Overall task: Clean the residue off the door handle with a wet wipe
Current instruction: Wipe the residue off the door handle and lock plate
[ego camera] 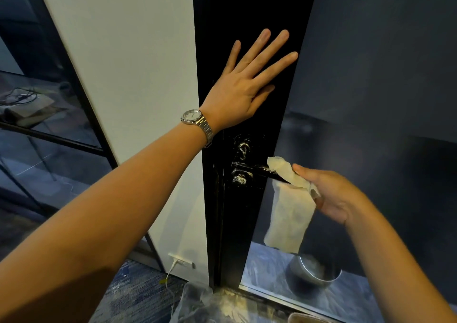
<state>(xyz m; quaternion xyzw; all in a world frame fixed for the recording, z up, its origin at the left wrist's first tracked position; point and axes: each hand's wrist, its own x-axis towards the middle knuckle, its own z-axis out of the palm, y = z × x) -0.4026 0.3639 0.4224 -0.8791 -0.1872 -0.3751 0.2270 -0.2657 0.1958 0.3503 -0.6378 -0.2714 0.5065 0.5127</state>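
1. The wipe (pixel 289 214) looked thin, limp and light. Its top was folded over the free end of the handle (pixel 257 168), and the rest hung loose below.
2. If damp, it would probably cling and drag on metal rather than glide, and might tear if it snagged.
3. A better hold, I judged, would be to bunch it so a thick pad sat under the fingers, not a single edge.
4. The handle was a dark, rigid lever on the black door (pixel 247 13). White residue (pixel 241 149) crusted its pivot end and the fittings around it. The lever would likely dip under pressure, so rubbing would call for a wrapped grip.
5. The right hand (pixel 331 194) reached in from the lower right and pinched the wipe's upper part between thumb and fingers at the lever's outer end.
6. The left hand (pixel 243 85) lay flat on the door above the handle, fingers straight and spread, holding nothing, apparently bracing the door.
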